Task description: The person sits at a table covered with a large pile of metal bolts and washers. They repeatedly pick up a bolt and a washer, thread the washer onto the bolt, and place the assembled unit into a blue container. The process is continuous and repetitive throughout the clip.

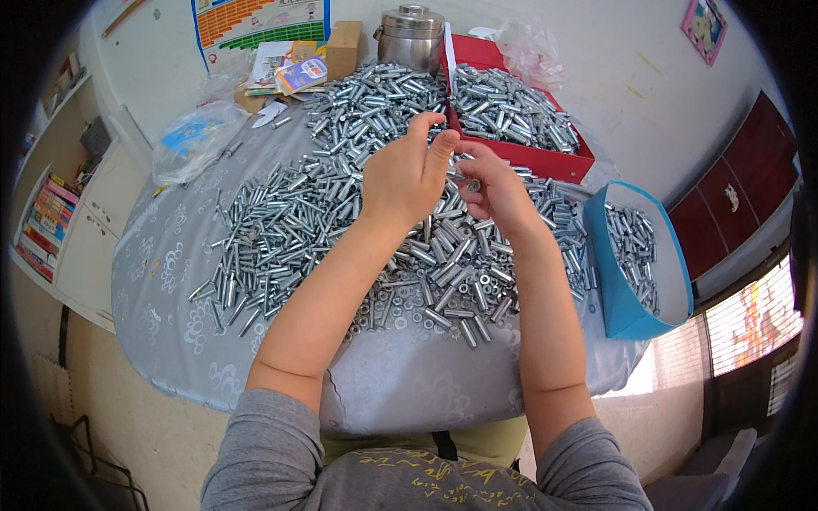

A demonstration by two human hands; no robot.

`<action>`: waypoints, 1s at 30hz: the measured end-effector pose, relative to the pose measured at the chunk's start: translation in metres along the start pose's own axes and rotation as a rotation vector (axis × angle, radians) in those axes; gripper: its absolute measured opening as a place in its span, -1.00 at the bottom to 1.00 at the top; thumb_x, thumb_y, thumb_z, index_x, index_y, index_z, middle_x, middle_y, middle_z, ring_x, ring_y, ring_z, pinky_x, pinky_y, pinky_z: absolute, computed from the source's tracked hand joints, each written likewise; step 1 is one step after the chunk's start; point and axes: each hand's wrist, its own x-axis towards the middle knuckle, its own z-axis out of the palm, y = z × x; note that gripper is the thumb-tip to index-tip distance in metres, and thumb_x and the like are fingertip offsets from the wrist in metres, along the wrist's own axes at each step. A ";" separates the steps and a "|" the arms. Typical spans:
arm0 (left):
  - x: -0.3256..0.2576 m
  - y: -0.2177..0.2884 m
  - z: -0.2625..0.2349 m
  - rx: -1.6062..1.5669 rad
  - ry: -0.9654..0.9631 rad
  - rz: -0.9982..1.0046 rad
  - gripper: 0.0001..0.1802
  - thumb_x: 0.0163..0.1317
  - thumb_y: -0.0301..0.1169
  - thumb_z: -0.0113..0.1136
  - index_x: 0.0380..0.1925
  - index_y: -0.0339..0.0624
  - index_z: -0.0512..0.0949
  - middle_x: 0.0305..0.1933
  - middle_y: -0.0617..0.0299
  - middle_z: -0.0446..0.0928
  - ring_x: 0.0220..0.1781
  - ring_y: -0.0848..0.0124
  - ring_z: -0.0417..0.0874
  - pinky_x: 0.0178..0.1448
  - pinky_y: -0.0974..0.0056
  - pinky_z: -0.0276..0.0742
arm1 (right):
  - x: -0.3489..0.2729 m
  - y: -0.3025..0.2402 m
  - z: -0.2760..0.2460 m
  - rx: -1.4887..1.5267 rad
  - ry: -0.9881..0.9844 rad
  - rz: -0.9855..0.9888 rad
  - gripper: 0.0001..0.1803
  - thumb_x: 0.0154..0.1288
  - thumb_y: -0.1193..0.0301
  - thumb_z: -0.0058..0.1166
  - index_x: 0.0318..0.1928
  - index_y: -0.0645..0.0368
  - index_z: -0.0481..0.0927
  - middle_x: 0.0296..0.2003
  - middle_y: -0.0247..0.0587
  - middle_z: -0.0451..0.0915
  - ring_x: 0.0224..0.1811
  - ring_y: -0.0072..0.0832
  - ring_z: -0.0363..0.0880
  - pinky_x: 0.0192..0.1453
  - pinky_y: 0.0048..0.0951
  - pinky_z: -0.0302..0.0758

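Note:
My left hand (407,175) and my right hand (496,189) are raised together over a big heap of silver metal bolts and sleeves (290,221) on a round table. Between the fingertips of both hands sits a small metal bolt with a nut (470,183). The left thumb and forefinger pinch it from above; the right fingers curl around it from the other side. Loose nuts and washers (409,307) lie at the near edge of the heap, below my forearms.
A red box (545,158) full of the same metal parts stands at the back right. A blue bin (626,307) holding some parts leans at the right edge. A steel pot (412,38), cardboard boxes, papers and plastic bags (192,136) sit at the back.

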 end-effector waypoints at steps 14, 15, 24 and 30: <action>0.001 -0.008 0.005 0.050 0.003 0.060 -0.36 0.31 0.15 -0.36 -0.10 -0.21 0.42 -0.64 0.08 0.54 -0.54 0.10 0.60 -0.51 0.11 0.41 | 0.011 0.011 -0.012 -0.525 0.166 -0.250 -0.57 0.27 0.12 -0.09 -0.27 0.26 0.62 -0.47 -0.26 0.57 -0.42 -0.52 0.51 -0.27 -0.44 0.43; 0.001 -0.011 0.007 0.047 0.013 0.071 -0.36 0.30 0.15 -0.35 -0.10 -0.21 0.42 -0.64 0.08 0.54 -0.54 0.10 0.59 -0.51 0.11 0.41 | 0.006 0.004 -0.002 -0.474 0.095 -0.212 -0.60 0.27 0.15 -0.07 -0.27 0.27 0.62 -0.49 -0.31 0.57 -0.45 -0.57 0.48 -0.31 -0.49 0.42; 0.001 -0.005 -0.004 0.118 -0.079 0.011 -0.43 0.33 0.10 -0.36 -0.11 -0.10 0.47 -0.52 0.07 0.56 -0.41 0.09 0.60 -0.36 0.11 0.43 | 0.000 -0.003 -0.009 -0.674 -0.040 -0.242 -0.74 0.17 0.31 0.09 -0.32 0.28 0.63 -0.53 -0.31 0.57 -0.49 -0.63 0.46 -0.39 -0.54 0.38; 0.013 -0.027 -0.014 0.290 -0.185 -0.181 -0.44 0.32 0.09 -0.31 -0.20 -0.12 0.51 -0.43 -0.02 0.58 -0.31 0.01 0.60 -0.25 0.03 0.44 | 0.005 0.013 -0.058 -0.994 0.043 -0.098 -0.71 0.11 0.24 0.18 -0.34 0.24 0.66 -0.54 -0.25 0.59 -0.46 -0.57 0.47 -0.32 -0.48 0.40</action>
